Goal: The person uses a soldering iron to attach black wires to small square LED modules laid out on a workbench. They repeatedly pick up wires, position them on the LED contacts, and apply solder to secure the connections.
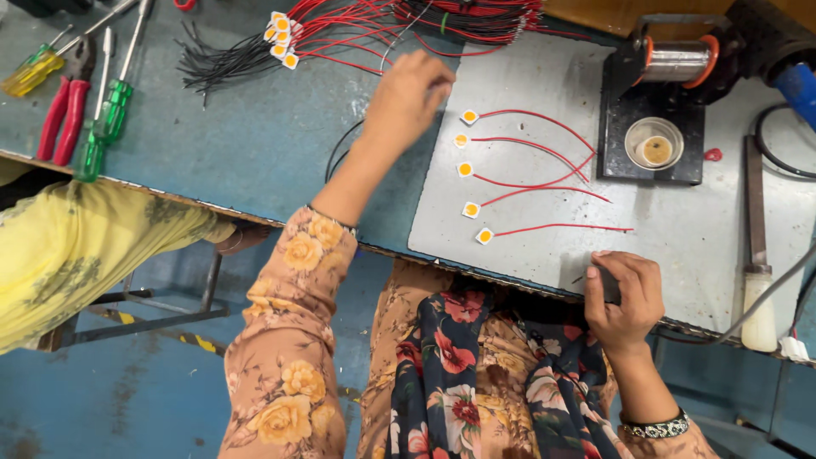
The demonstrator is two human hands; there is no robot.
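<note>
My left hand [410, 95] reaches out over the blue bench to the top left corner of a grey metal plate [680, 229], its fingers curled; whether it pinches a wire I cannot tell. On the plate lie several small white squares with orange centres [470, 180], each with a red wire [544, 183] running right. My right hand [623, 293] rests at the plate's near edge, fingers closed around a small dark object [609, 285].
A bundle of red wires [408, 21] and black wires [223, 61] lies at the back. A solder spool stand [676, 64] with a round tin [654, 144] stands right. Pliers [64, 106] and screwdrivers [106, 106] lie left. A person in yellow [76, 246] sits left.
</note>
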